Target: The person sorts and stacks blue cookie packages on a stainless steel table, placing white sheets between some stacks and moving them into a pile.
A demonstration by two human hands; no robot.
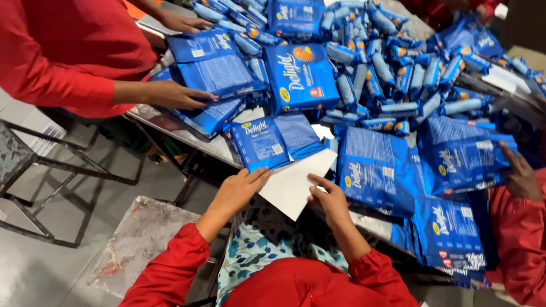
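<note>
While both of the person's hands meet at the white sheet (296, 185) low in the view, the left hand (242, 187) lies at its nine o'clock edge with the fingers spread flat, touching the corner of a blue packet (259, 145), and the right hand (330, 199) pinches the sheet's three o'clock edge between thumb and fingers. The sheet hangs over the near rim of the bench (170, 128), so a firm pinch and a flat, steady left palm would likely keep it from slipping. Just beyond, at twelve o'clock, lie large blue bags (301, 77), then a heap of small blue rolls (392, 68). At ten o'clock a co-worker's hand (176, 94) presses another bag.
</note>
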